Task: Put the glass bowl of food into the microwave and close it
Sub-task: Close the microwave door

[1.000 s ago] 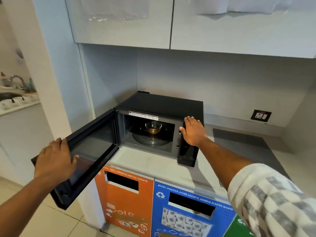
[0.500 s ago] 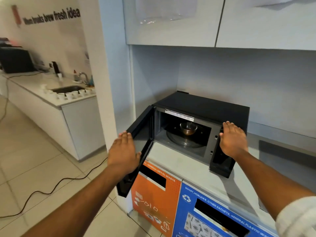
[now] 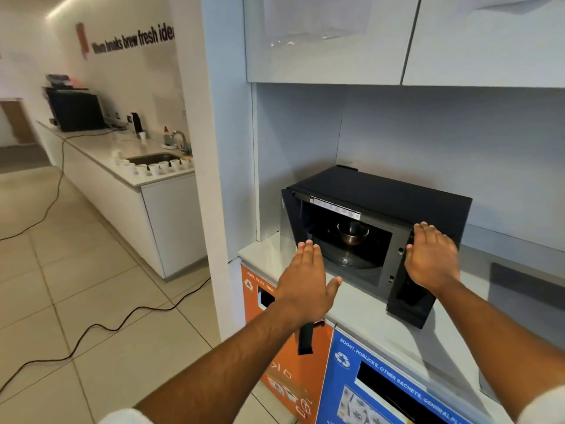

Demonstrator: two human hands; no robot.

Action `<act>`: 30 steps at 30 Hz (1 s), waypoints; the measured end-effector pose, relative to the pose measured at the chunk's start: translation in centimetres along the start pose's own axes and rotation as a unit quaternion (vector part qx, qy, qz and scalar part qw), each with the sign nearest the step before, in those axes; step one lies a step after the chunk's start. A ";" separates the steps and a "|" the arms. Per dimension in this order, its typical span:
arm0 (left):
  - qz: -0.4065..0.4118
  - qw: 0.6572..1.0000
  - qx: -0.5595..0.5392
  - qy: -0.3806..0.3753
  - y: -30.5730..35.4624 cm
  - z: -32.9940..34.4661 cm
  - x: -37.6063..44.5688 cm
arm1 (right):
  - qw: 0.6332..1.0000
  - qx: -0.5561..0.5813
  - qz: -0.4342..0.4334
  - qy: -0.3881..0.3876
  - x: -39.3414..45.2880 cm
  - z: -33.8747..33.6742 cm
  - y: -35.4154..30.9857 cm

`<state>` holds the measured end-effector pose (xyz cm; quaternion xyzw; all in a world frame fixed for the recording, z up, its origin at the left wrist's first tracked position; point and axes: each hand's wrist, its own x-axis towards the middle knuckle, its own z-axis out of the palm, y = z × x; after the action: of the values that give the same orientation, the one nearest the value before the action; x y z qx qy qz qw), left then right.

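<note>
The black microwave (image 3: 382, 191) stands on a white counter (image 3: 363, 304) in a niche. Inside it, the glass bowl (image 3: 353, 234) sits on the round turntable (image 3: 345, 261). The microwave door (image 3: 287, 231), hinged on the left, stands partly open and is seen almost edge-on. My left hand (image 3: 305, 283) lies flat against the door's outer side, fingers straight, gripping nothing. My right hand (image 3: 431, 258) rests flat on the front top right corner of the microwave, over its control panel, and hides part of that panel.
Below the counter are an orange recycling bin (image 3: 293, 371) and a blue one (image 3: 376, 384). A white pillar (image 3: 214, 179) stands just left of the niche. A black cable (image 3: 101, 325) runs over the floor tiles. White cabinets (image 3: 330, 41) hang above the microwave.
My left hand has swung the door from wide open to nearly edge-on, toward the microwave's front. My right hand stays on the microwave's corner. The view has shifted left.
</note>
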<state>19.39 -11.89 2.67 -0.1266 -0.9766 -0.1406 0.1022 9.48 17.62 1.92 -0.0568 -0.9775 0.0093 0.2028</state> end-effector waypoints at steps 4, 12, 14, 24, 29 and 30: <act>0.004 0.999 -0.049 0.005 1.4 0.5 1.1 | 1.000 0.003 0.001 -0.004 0.1 0.1 -0.2; 0.065 0.992 -0.108 0.017 3.6 1.8 4.0 | 1.000 0.011 0.004 -0.008 0.1 0.3 0.0; 0.083 0.990 -0.115 0.012 4.2 2.3 5.1 | 1.000 0.016 0.007 -0.007 0.1 0.2 -0.2; 0.185 0.982 -0.033 0.015 6.5 4.4 11.1 | 0.999 0.016 0.018 -0.028 0.4 -0.5 -0.3; 0.220 0.975 0.001 0.019 7.5 4.6 13.9 | 0.998 0.031 0.017 -0.043 0.7 -0.6 -0.3; 0.228 0.973 0.012 0.021 7.6 4.7 14.4 | 0.998 0.035 0.017 -0.044 0.8 -0.6 -0.2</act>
<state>7.06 -0.26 3.52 -0.3418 -0.9213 -0.1041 0.1538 8.96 17.54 2.84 -0.0660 -0.9834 0.0494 0.1614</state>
